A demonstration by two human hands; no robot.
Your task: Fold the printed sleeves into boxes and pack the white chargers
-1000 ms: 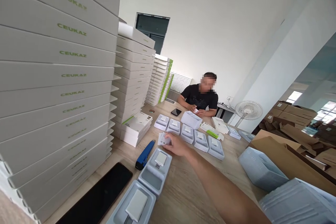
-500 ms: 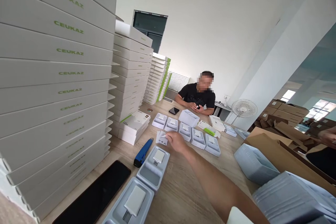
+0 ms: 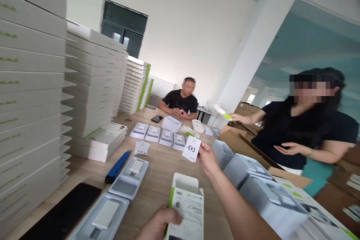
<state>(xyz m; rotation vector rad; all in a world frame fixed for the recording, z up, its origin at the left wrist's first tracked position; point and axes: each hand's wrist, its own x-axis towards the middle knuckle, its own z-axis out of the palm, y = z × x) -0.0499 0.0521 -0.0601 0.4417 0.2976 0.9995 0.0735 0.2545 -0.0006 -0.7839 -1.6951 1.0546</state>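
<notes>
My right hand (image 3: 207, 159) pinches a small white card (image 3: 191, 149) printed with a black charging symbol. My left hand (image 3: 161, 222) grips the edge of an open white box (image 3: 187, 210) with a green edge and printed panels. A short stack of similar cards (image 3: 142, 147) lies on the wooden table (image 3: 160, 168) beyond my hands. Nearer my left hand, a pale blue tray (image 3: 128, 178) holds a white charger (image 3: 136, 166), and a second tray (image 3: 98, 219) holds another.
Tall stacks of white boxes (image 3: 30, 82) stand at the left, beside a blue box cutter (image 3: 118, 167) and a black phone (image 3: 60, 212). Several trays line the table. A seated person (image 3: 180, 99) faces me; a standing person (image 3: 305, 127) reaches across cardboard cartons (image 3: 239, 142).
My right hand has lifted a card from the table stack. My left hand has come into view with the open box. The view has swung left, bringing the standing person in.
</notes>
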